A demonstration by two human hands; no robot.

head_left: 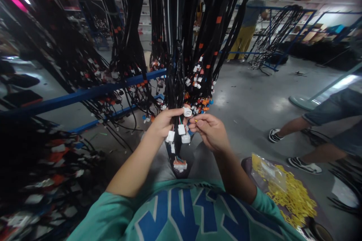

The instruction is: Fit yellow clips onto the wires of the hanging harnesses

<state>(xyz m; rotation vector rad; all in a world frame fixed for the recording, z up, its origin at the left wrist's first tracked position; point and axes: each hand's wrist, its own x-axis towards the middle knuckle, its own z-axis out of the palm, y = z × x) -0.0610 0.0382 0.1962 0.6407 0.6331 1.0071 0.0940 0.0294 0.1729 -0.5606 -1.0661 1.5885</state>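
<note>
A person in a teal shirt (169, 218) with large blue letters looks down at two bare hands, which work near the middle of the scene. The left hand (162, 123) grasps a white plug (187, 112) between thumb and fingers, holding it just below a thick bundle of hanging black cables (174, 83). The right hand (212, 131), just beside it, pinches a small yellow piece (196, 121) between thumb and fingertips, close to the plug's right side.

Below the left hand hang more white plugs (181, 129) on thin wires, and nearer the person's body is an orange and white plug (180, 165). Behind the hands, orange, white and blue plugs (205, 102) cluster at the ends of other cables. A blue rail (85, 94) crosses the left side, with dense cable bundles around it; those at the near left are blurred.

At the near right, a heap of yellow pieces (295, 192) lies with a clear plastic bag (273, 176) partly over it. At the right edge, a second person's legs (319, 154) show, in denim shorts and striped shoes. At the far right, someone in yellow trousers (244, 39) stands beside a blue frame (299, 34) draped with cables.
</note>
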